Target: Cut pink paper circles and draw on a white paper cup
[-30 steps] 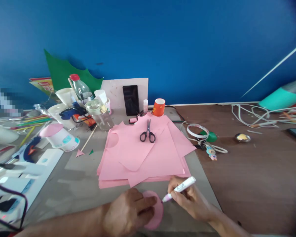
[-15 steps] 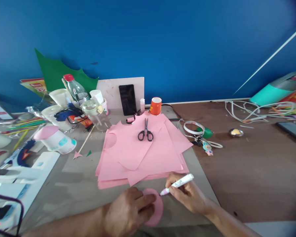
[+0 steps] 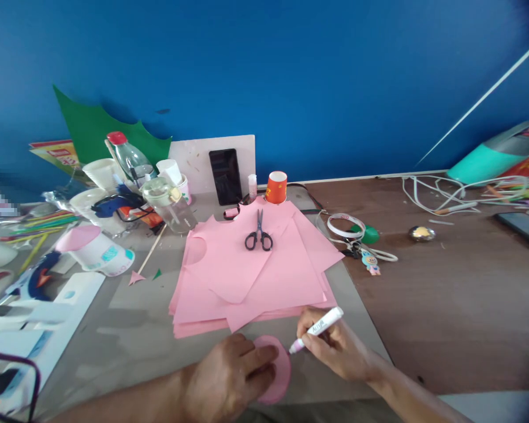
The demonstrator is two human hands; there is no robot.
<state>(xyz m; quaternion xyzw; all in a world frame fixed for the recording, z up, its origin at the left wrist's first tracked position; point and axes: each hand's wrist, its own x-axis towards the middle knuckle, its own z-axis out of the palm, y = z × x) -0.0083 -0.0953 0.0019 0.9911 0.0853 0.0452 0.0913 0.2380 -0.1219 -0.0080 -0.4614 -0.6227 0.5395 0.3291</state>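
A round pink paper disc lies on the grey mat near the front edge. My left hand rests on its left part, fingers bent and pressing it down, so that side is hidden. A white acrylic marker with a pink band near its tip is gripped between the thumb and fingers of my right hand. The tip points down-left and meets the disc's right edge, or sits just beside it. Beyond both hands is a stack of pink paper sheets, with black-handled scissors lying on top.
To the left stand a decorated paper cup with a pink top, a clear jug and a red-capped bottle. A phone and an orange cup stand at the back. White cables and a keychain lie to the right.
The marker tip has moved slightly right and down along the disc's right edge. My left hand stays on the disc. The whole view has shifted slightly.
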